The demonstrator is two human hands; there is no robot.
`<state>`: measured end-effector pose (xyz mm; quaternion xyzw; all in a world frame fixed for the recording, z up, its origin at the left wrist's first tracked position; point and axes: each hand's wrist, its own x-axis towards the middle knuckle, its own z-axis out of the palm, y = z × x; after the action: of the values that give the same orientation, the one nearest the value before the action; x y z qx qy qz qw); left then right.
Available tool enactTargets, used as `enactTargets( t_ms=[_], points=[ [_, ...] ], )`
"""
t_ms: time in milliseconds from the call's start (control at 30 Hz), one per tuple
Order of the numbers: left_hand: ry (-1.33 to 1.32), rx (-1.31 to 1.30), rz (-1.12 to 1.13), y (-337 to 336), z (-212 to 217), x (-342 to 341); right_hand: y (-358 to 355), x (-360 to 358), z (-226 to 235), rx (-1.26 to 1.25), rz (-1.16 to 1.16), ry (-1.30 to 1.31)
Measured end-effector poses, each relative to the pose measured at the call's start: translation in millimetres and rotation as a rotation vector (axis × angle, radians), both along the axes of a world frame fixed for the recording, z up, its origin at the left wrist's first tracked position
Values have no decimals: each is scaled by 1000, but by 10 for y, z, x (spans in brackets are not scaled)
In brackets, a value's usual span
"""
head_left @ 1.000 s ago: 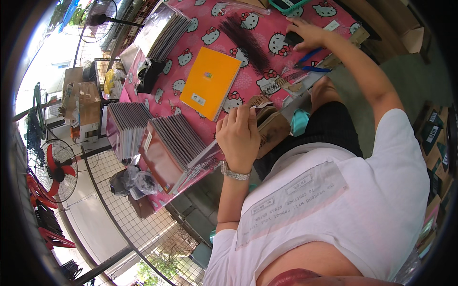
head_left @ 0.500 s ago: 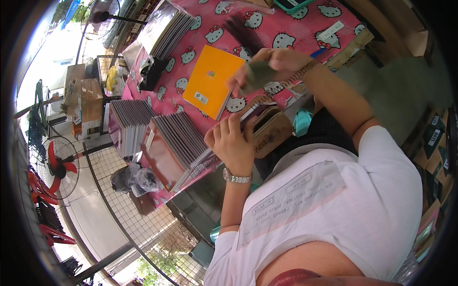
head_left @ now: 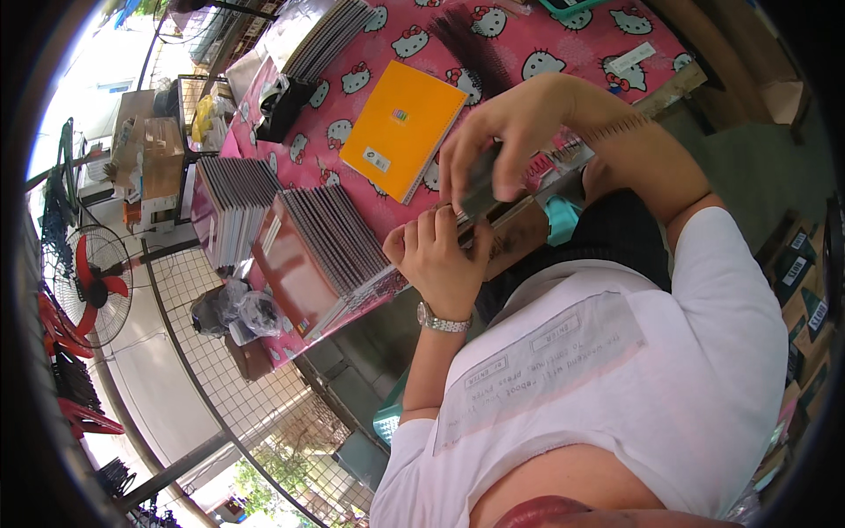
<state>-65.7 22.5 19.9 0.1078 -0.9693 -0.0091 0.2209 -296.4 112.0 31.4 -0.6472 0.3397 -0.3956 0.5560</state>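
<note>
- The left hand [head_left: 436, 255] is gripping the near end of a dark notebook [head_left: 480, 189] at the table's [head_left: 563, 35] front edge; its fingers are curling over the spine.
- The right hand [head_left: 515, 132] is pinching the same notebook from above; the book is lying between both hands.
- An orange notebook [head_left: 403, 128] is lying just beyond; a fanned stack of notebooks [head_left: 326, 255] is sitting left of the left hand.
</note>
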Motion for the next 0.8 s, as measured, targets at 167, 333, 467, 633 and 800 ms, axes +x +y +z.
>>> enactTargets(
  t_ms=[167,333,467,633,800],
  points=[
    [11,23,75,-82,-10,161,-116,69,-29,-66,177,-201],
    [-15,1,235,-155,-56,442,-219,154,-43,10,223,-328],
    [7,-64,394,-176,-74,514,-335,142,-32,99,-147,491],
    [119,84,324,-241,-140,585,-385,163,-40,4,143,37],
    [148,133,250,-247,-233,522,-360,163,-39,5,197,-72]
  ],
)
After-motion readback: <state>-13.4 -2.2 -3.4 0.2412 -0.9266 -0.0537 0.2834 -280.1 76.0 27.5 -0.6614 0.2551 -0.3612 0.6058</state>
